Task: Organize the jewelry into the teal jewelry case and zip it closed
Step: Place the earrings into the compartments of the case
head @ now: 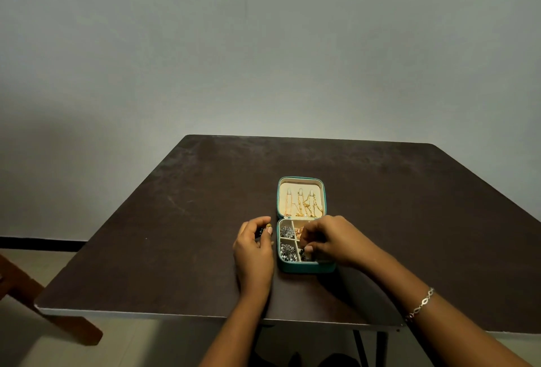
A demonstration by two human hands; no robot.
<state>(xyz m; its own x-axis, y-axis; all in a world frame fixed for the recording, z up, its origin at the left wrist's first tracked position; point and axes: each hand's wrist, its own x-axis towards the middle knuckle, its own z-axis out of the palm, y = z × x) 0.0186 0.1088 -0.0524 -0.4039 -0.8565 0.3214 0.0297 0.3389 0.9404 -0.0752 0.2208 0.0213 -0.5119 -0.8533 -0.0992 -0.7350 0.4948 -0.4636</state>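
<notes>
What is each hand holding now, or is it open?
Left hand: pinches a small dark-and-gold jewelry piece beside the teal jewelry case.
Right hand: fingers curled over the open case; a grip cannot be told.

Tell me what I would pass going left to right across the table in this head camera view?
A wooden furniture leg → left hand, pinching a small jewelry piece → teal jewelry case → bracelet on the right wrist.
</notes>
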